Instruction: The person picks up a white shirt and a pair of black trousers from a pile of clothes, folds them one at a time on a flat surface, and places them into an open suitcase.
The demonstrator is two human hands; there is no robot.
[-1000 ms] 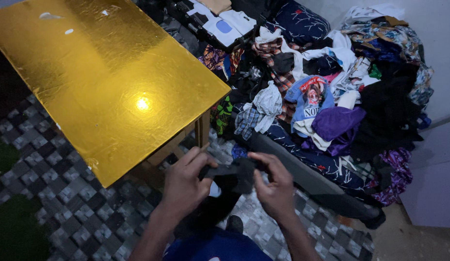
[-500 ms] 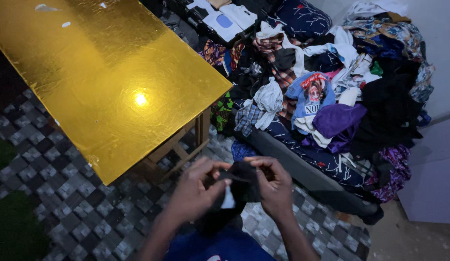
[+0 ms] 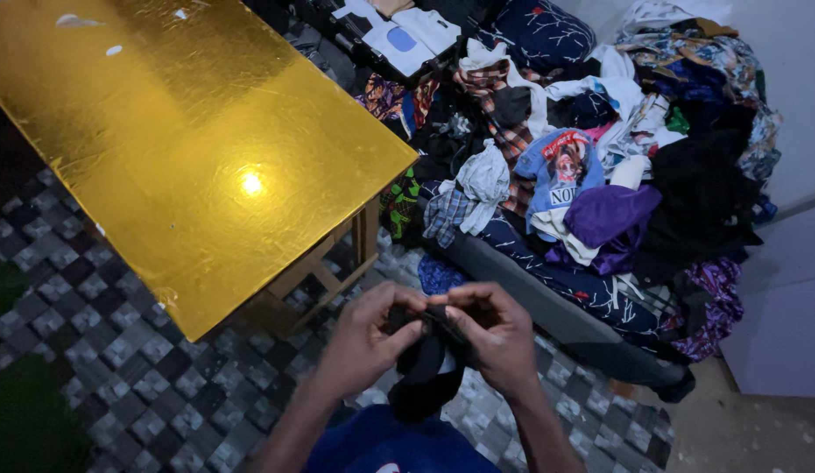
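The left hand (image 3: 365, 337) and the right hand (image 3: 495, 337) were both pinched shut on a small black cloth (image 3: 429, 368), held between them over the floor, near the desk (image 3: 188, 149) corner. Its long end hung straight down. What kind of cloth was too dark to tell

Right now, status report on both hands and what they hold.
Left hand and right hand both gripping small black cloth garment. Held above grey checkered floor. Gold foil-topped table to the left, apart.
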